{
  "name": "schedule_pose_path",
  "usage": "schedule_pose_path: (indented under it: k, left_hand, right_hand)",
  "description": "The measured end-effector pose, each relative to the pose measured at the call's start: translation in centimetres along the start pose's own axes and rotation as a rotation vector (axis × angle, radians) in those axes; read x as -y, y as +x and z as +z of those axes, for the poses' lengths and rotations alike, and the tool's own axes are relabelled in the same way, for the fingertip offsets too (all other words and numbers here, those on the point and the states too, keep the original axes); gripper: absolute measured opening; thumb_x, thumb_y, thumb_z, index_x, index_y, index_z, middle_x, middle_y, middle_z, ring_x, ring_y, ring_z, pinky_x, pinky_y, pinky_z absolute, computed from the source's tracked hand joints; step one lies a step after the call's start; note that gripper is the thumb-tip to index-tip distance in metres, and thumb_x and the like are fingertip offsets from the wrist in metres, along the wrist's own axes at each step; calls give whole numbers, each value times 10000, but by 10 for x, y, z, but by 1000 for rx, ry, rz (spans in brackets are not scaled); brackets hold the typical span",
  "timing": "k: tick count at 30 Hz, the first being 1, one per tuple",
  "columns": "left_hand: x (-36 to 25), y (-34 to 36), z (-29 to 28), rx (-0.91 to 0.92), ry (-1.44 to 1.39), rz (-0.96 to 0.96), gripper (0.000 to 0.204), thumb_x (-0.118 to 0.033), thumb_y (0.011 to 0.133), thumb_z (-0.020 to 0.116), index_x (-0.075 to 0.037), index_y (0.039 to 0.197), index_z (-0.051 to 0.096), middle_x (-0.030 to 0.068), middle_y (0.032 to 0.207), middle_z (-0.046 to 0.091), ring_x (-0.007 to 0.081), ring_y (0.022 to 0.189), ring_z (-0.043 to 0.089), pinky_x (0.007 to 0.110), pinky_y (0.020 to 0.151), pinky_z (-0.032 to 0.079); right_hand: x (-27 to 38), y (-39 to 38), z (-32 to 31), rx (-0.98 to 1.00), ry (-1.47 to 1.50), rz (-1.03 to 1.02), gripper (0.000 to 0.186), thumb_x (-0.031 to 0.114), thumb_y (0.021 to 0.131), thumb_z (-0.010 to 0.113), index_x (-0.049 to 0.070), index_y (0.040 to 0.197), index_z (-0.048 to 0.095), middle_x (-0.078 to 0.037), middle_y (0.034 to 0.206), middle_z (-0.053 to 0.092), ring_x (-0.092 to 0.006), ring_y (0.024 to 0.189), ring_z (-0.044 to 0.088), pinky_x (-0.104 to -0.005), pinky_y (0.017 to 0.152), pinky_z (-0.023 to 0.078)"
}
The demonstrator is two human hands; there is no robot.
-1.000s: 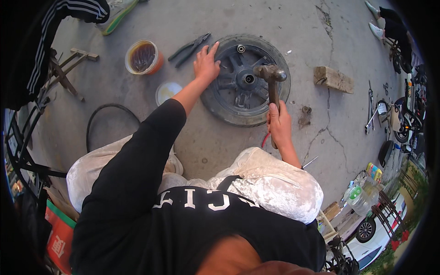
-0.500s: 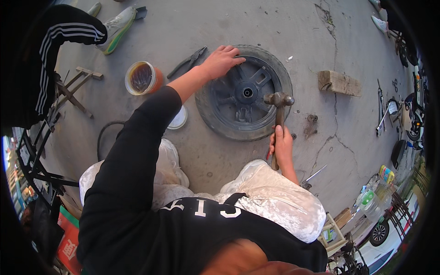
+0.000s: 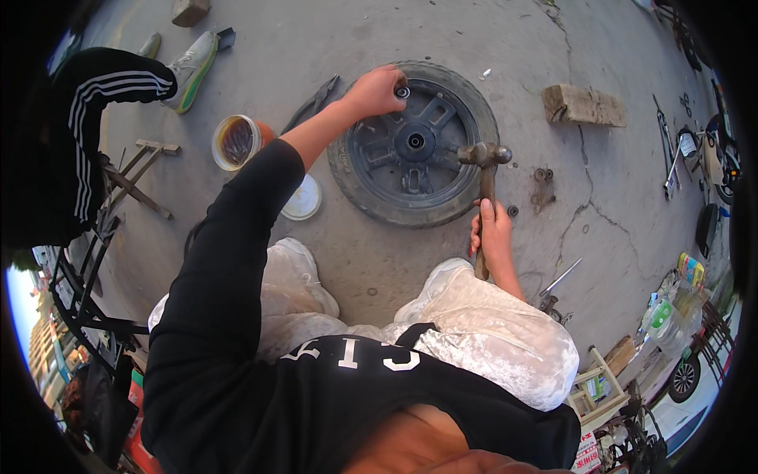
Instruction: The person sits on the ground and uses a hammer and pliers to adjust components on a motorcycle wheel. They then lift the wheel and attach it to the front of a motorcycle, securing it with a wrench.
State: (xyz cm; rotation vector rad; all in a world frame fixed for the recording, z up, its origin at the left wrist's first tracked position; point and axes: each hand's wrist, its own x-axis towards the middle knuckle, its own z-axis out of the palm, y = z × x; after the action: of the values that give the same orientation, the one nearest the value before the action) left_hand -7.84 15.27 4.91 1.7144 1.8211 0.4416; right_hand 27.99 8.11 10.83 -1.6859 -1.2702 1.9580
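A black wheel with its tyre [image 3: 416, 142] lies flat on the ground in front of me, a round hub at its centre. Above its far left part, my left hand [image 3: 377, 91] is closed, pinching a small round bearing [image 3: 402, 92] at the fingertips. My right hand [image 3: 497, 239] wraps round the wooden handle of a hammer [image 3: 484, 154]. The hammer's head stands up by the right edge of the tyre; whether it touches the tyre I cannot tell. Pliers [image 3: 324, 93] lie left of the wheel, partly hidden by my left arm.
Left of the wheel stand a tub of brown grease [image 3: 237, 143] and its white lid [image 3: 302, 197]. A wooden block [image 3: 583, 106] and small ring parts [image 3: 543, 175] lie to the right. Another person's shoe [image 3: 192, 71] is at the far left; tools [image 3: 668, 150] lie far right.
My left hand has turned and come off the wheel's far rim, and the bearing now shows in its fingers. The hammer stays in my right hand. The whole view has shifted slightly.
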Motion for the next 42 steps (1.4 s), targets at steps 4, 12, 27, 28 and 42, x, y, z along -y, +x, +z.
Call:
schedule_pose_path:
  k: [4,12,27,28,42]
  left_hand:
    - [-5,-34,10,91,-779,-286,363,-195,788,738,8,1084,682,51,986,681,152,898,636,302,829,503]
    - [-44,-67,45,-14,-234,78,331,-127,753,731,-9,1056,667,104,962,613,256,903,620,354,825,518]
    - [-54,-57,47,53,106,135,295,-90,732,737,2,1009,689,149,1015,620,357,992,616,436,854,515]
    - [-55,-56,47,67,129,126,325,-99,730,747,1,1035,695,151,1020,627,362,982,626,437,850,517]
    - [-37,-65,50,-31,-233,51,363,-34,698,804,-27,1053,726,110,1001,650,303,940,660,384,816,534]
  right_hand:
    - [-5,1,0,5,34,5,420,417,1042,484,7,1114,532,-12,670,479,-70,427,435,-244,369,383]
    - [-9,-8,11,18,81,42,380,398,1044,490,25,1103,531,1,676,476,-61,442,429,-236,371,365]
    - [-9,-13,15,27,-4,19,394,435,1008,552,42,1043,541,11,632,487,-65,444,449,-247,383,371]
    - [-7,-13,16,29,-15,2,392,434,1007,555,43,1030,544,13,626,487,-66,443,449,-249,385,369]
    - [16,14,46,34,-491,-323,436,425,1005,547,-1,1097,576,-231,728,624,-412,704,648,-441,608,460]
